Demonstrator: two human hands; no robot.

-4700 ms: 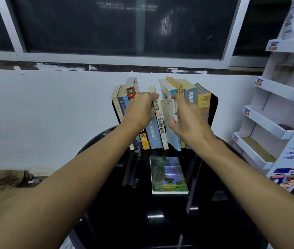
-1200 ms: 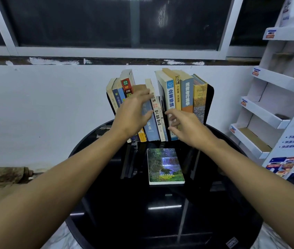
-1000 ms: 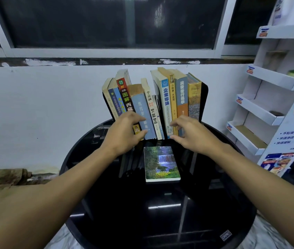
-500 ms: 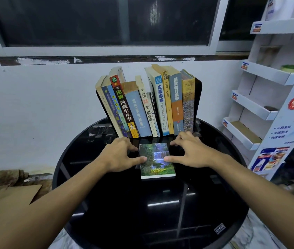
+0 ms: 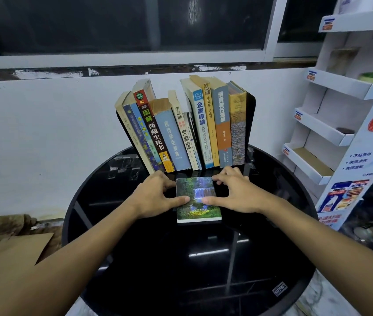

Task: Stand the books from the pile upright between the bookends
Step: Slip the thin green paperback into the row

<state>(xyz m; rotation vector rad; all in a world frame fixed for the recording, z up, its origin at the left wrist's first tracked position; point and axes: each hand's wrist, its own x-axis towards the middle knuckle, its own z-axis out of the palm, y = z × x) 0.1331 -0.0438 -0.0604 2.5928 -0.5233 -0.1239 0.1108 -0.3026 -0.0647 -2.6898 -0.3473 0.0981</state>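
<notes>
A thin book with a waterfall cover (image 5: 198, 201) lies flat on the round black glass table (image 5: 181, 265), just in front of the row. My left hand (image 5: 155, 197) holds its left side, thumb on the cover and fingers curled at the far left corner. My right hand (image 5: 235, 195) mirrors this on the right side. Behind them, several books (image 5: 181, 133) stand in a row, the left ones leaning left. A black bookend (image 5: 250, 124) closes the right end of the row. The left bookend is mostly hidden behind the leaning books.
A white wall and a dark window run right behind the row. A white tiered display rack (image 5: 331, 133) stands close to the table's right side. Brown cardboard (image 5: 10, 249) lies on the floor at the left.
Both hands have left the standing row and dropped to the flat waterfall book, taking hold of its two sides. The small pale book held earlier now stands in the row.
</notes>
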